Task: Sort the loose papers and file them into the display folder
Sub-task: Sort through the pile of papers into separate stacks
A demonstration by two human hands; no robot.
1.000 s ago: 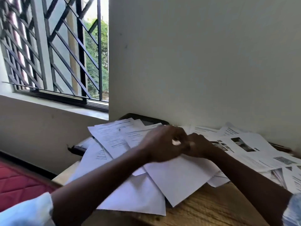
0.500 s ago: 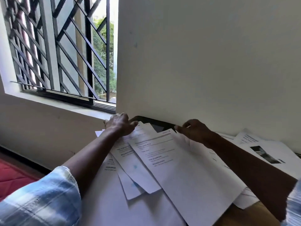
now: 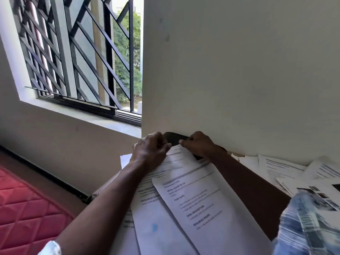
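Though they were apart, left hand and right hand nearly meet, fingers pinching papers.

Matt paper sheets, quilted red cloth

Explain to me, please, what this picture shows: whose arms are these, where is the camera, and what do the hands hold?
There is no machine here: a person works with bare hands. The camera sits on the person's head and looks forward and down, so you see their own arms. The left hand and the right hand each grip the far edge of a stack of printed papers, close to the wall. A dark thing lies just behind the hands; it may be the folder, but I cannot tell. Loose sheets lie spread on the right. A barred window is on the left.
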